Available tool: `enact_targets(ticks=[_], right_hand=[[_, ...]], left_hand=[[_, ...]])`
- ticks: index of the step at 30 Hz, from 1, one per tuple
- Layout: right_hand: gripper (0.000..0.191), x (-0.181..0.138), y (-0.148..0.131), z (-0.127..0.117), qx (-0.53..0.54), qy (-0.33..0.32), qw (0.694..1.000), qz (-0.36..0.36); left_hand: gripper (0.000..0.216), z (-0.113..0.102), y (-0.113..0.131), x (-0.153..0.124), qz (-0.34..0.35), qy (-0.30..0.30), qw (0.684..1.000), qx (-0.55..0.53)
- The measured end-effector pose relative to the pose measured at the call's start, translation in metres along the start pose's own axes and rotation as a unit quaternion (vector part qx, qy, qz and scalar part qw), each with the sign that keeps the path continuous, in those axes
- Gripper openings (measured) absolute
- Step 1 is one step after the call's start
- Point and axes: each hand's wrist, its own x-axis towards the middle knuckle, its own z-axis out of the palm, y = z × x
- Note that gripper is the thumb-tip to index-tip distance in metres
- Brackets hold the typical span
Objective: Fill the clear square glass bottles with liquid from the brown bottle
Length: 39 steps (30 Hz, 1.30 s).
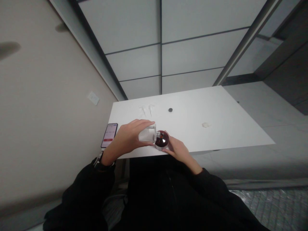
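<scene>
My left hand is wrapped round a clear square glass bottle, tipped on its side with its neck toward the right. The neck meets a round dark red bottle with a shiny surface, which my right hand grips from the right and below. Both bottles are held near the front edge of the white table. I cannot tell whether any liquid is passing between them. A watch sits on my left wrist, and both arms wear black sleeves.
A phone with a lit screen lies at the table's left edge. Two small white plastic pieces lie further back, with a small black cap to their right. A crumpled white scrap lies at centre right. A wall stands close on the left.
</scene>
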Motion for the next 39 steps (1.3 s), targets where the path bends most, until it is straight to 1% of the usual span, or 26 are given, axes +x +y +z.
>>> enact_targets(ticks=[7,16,30,35,39], right_hand=[[0.103,0.001,-0.002,-0.002,-0.001,-0.002,1.0,-0.004],[0.1,-0.001,0.001,0.001,-0.011,0.002,1.0,-0.007],[0.097,-0.002,-0.002,0.0,-0.004,0.001,1.0,0.012],[0.097,-0.002,-0.001,0.0,-0.008,0.003,1.0,0.012],[0.097,-0.003,0.0,0.001,-0.01,0.003,1.0,0.012]], left_hand=[[0.07,-0.005,0.003,0.002,-0.018,-0.024,0.999,0.016],[0.071,-0.008,0.003,0.003,-0.006,-0.031,0.999,0.023],[0.065,-0.017,0.009,0.006,-0.005,-0.069,0.997,0.042],[0.06,-0.02,0.011,0.008,0.005,-0.065,0.997,0.04],[0.063,-0.021,0.011,0.01,0.005,-0.064,0.996,0.055]])
